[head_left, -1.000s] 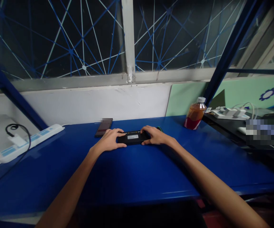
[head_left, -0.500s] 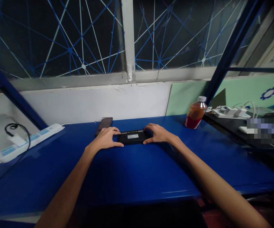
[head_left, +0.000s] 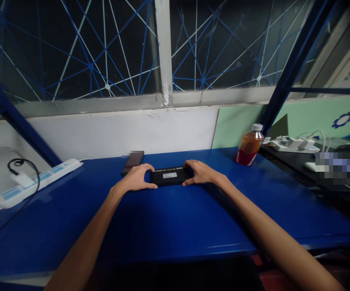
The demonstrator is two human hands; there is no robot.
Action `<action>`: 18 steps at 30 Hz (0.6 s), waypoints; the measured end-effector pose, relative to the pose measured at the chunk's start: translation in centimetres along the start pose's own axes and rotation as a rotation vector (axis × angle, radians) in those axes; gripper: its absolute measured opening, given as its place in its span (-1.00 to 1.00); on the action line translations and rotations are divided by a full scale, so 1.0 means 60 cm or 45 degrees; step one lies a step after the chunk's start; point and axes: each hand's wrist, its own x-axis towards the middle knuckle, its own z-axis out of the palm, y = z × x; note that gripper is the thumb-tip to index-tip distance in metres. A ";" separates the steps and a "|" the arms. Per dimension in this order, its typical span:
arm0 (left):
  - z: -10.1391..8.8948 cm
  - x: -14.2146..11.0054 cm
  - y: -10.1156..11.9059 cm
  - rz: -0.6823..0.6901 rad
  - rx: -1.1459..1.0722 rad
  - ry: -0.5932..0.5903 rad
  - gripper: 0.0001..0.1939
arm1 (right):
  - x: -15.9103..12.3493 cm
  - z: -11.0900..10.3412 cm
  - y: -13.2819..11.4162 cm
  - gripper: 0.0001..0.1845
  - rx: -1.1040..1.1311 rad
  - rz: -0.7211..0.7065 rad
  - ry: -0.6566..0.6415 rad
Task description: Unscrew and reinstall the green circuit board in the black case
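Observation:
A flat black device (head_left: 169, 176) with a white label lies on the blue table (head_left: 175, 218) near its far edge. My left hand (head_left: 136, 178) grips the device's left end, thumb along the front edge and fingers curled over the back. My right hand (head_left: 201, 172) holds the right end the same way. Both arms reach straight forward across the table.
A dark phone (head_left: 132, 161) lies just behind my left hand. A white power strip (head_left: 35, 182) with a black cable sits at the far left. A bottle of orange drink (head_left: 249, 145) stands at the back right. Another power strip (head_left: 293, 144) rests on a dark side desk.
Both hands stay on the device's ends; they and the device have barely shifted.

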 end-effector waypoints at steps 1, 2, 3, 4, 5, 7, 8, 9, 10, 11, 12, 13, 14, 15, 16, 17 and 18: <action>0.000 0.000 0.000 0.007 -0.005 0.002 -0.38 | 0.000 0.000 0.000 -0.30 0.002 -0.003 0.001; 0.001 0.001 -0.001 0.016 -0.011 0.005 -0.38 | 0.000 0.000 -0.001 -0.30 0.004 -0.004 0.002; 0.001 0.001 -0.001 0.025 -0.016 0.010 -0.39 | 0.000 0.000 -0.002 -0.30 0.005 -0.004 0.002; 0.002 0.002 -0.001 0.032 -0.022 0.014 -0.39 | 0.000 -0.001 -0.003 -0.30 0.007 -0.002 -0.001; 0.002 0.002 -0.002 0.038 -0.027 0.016 -0.39 | -0.001 -0.001 -0.004 -0.31 0.010 0.000 -0.004; 0.004 0.003 -0.003 0.044 -0.036 0.021 -0.39 | -0.001 -0.003 -0.005 -0.32 0.013 0.002 -0.011; 0.005 0.004 -0.004 0.047 -0.039 0.026 -0.40 | 0.000 -0.003 -0.006 -0.32 0.012 0.002 -0.014; 0.006 0.004 -0.005 0.051 -0.043 0.033 -0.40 | 0.000 -0.004 -0.006 -0.32 0.010 0.001 -0.015; 0.006 0.004 -0.005 0.056 -0.048 0.039 -0.40 | 0.000 -0.004 -0.006 -0.32 0.009 0.002 -0.014; 0.006 0.004 -0.005 0.062 -0.053 0.045 -0.40 | 0.001 -0.004 -0.006 -0.31 0.009 0.001 -0.011; 0.006 0.004 -0.006 0.068 -0.058 0.049 -0.41 | 0.001 -0.003 -0.005 -0.31 0.010 -0.001 -0.007; 0.006 0.004 -0.005 0.073 -0.060 0.049 -0.41 | 0.001 -0.003 -0.004 -0.31 0.012 -0.003 0.000; 0.006 0.003 -0.005 0.076 -0.058 0.049 -0.41 | 0.001 -0.002 -0.004 -0.31 0.012 -0.005 0.007; 0.005 0.003 -0.005 0.078 -0.052 0.049 -0.41 | 0.001 -0.001 -0.003 -0.31 0.011 -0.005 0.012; 0.004 0.002 -0.004 0.077 -0.044 0.046 -0.41 | 0.000 -0.001 -0.003 -0.31 0.009 -0.006 0.015; 0.003 0.002 -0.004 0.076 -0.034 0.044 -0.41 | 0.000 -0.001 -0.002 -0.30 0.008 -0.005 0.015; 0.003 0.002 -0.003 0.074 -0.026 0.041 -0.40 | -0.001 -0.001 -0.002 -0.29 0.006 -0.003 0.013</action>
